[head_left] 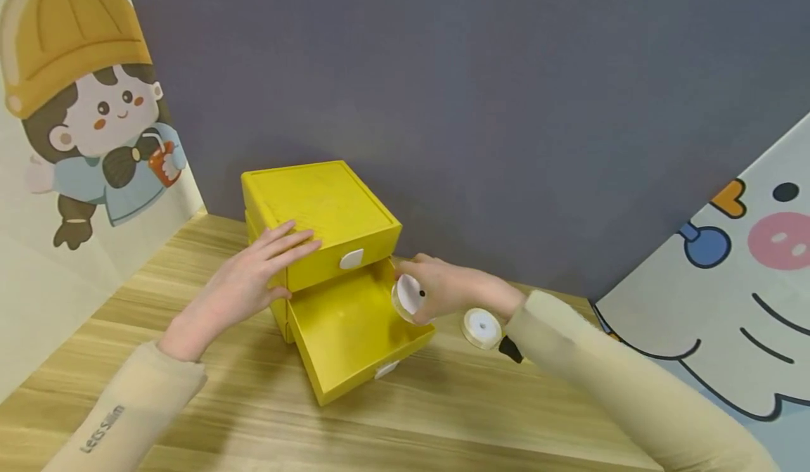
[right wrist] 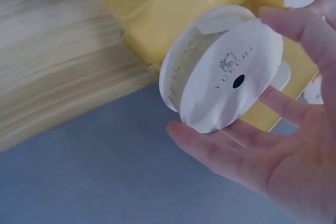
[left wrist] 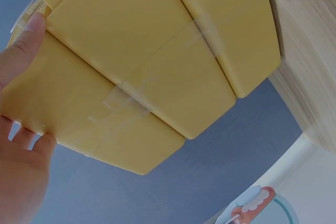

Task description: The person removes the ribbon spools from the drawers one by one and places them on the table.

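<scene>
A yellow drawer cabinet (head_left: 329, 205) stands on the wooden table, its lower visible drawer (head_left: 342, 321) pulled out and the drawer above it closed. My left hand (head_left: 243, 278) rests at the cabinet's upper left front corner, fingers stretched over the top and thumb lower, near the front edge. At the right side of the pulled-out drawer, my right hand (head_left: 446, 285) holds a white ribbon spool (right wrist: 226, 77) by its rim, between thumb and fingers. The spool is tilted, and lettering shows on its face in the right wrist view.
Another ribbon spool (head_left: 482, 328) lies on the table (head_left: 493, 416), right of the drawer and below my right wrist. A small black item (head_left: 510, 349) shows beside it. Behind the cabinet rises a grey wall (head_left: 455, 106), with cartoon-printed panels at left and right.
</scene>
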Motion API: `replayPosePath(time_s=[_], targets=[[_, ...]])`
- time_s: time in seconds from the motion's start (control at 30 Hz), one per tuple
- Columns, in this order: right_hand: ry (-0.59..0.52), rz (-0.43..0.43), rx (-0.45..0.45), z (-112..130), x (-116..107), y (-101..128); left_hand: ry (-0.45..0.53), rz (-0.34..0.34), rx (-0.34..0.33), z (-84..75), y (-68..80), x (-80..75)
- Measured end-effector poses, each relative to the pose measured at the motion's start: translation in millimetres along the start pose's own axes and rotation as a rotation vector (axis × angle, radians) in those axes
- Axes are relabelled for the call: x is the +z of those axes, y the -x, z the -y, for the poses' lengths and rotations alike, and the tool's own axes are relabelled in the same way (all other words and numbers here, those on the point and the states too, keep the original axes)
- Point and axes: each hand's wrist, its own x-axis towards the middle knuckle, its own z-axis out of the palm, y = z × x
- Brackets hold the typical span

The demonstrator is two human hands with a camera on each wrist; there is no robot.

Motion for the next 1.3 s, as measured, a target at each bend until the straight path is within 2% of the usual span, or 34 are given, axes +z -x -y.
replayPosePath(time_s=[0.4,0.73,1.1,1.3], targets=[[-0.073,-0.07,0.07,-53.3,16.5,39.4,-0.003,-0.007,-0.003,1.6,3.7,0.9],[-0.109,-0.114,0.062,-92.5,53.1,56.4,-0.001,-0.013,-0.002,0.8,2.7,-0.3],[-0.197,-0.099,0.144,-112.3,93.5,72.0,0.005,-0.006,-0.001,0.8,0.7,-0.6],[-0.22,-0.142,0.099,-121.2,112.4,73.9,0.008,-0.003,-0.002,0.4,0.4,-0.1]])
